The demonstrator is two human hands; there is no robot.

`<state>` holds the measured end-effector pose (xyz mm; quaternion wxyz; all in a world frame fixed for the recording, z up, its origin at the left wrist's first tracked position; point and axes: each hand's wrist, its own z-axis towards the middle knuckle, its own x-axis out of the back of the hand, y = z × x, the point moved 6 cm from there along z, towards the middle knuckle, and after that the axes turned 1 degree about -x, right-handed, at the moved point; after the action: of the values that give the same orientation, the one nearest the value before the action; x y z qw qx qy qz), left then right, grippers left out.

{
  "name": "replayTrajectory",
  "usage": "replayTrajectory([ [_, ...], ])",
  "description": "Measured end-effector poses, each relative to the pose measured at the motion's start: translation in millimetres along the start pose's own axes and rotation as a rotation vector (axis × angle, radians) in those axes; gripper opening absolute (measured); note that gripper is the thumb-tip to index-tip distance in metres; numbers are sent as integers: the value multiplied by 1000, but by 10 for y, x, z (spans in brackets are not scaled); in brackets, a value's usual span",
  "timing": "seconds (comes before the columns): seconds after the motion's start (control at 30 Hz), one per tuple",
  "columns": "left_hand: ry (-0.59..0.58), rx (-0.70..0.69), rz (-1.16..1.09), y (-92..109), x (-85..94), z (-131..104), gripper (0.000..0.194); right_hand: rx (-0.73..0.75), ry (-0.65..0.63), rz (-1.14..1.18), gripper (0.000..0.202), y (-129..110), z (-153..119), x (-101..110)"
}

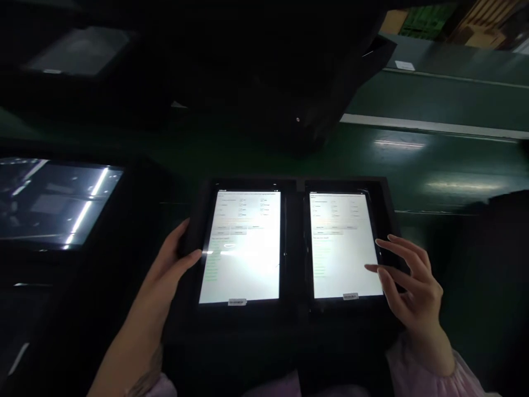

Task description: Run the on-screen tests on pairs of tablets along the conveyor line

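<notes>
Two lit tablets lie side by side in a black tray [297,320], each showing a white page of small text and check boxes. My left hand [171,264] grips the tray's left edge, its thumb beside the left tablet [248,253]. Over the lower right edge of the right tablet [343,253] is my right hand [409,275], fingers apart and holding nothing. One of its fingers points at the screen; whether it touches the glass is unclear. A small label sits at the bottom of each tablet.
At the left a dark screen [53,204] reflects ceiling lights, with another dark panel [82,51] behind it. A large black shape [264,71] covers the top middle. Green surface with a pale strip [430,125] lies at the right, with boxes [479,27] beyond.
</notes>
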<state>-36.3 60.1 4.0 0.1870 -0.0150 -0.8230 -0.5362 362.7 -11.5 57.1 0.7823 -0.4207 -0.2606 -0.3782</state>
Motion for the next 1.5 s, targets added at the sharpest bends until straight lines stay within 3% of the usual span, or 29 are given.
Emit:
replayTrajectory([
  [0.1,-55,12,136,-94,74,-136,84,52,-191,58,22,-103,-132,-61],
  [0.23,-104,-51,454,-217,158,-359,112,130,-375,46,26,-234,-285,-133],
  [0.33,-121,-93,698,-238,94,-531,121,77,-328,-37,26,-177,-334,-157],
  [0.47,-136,-187,823,-184,-136,-689,123,-62,-178,-111,41,-24,-400,-104],
  [0.6,-96,-149,813,-162,-232,-632,136,-99,-95,-74,47,-18,-443,-11],
  [0.7,-12,-58,688,-111,-166,-512,133,-80,-78,-74,41,-60,-445,28],
  [0.77,32,-84,573,-30,-117,-447,132,-62,-71,-68,36,-81,-446,41],
  [0.87,48,-93,457,18,-52,-392,146,-22,-51,-62,31,-107,-454,54],
  [1.3,-155,9,564,-266,55,-457,141,65,-224,20,24,-285,-442,-26],
  [1.5,-211,-58,505,-318,117,-494,118,74,-246,19,25,-390,-414,-124],
])
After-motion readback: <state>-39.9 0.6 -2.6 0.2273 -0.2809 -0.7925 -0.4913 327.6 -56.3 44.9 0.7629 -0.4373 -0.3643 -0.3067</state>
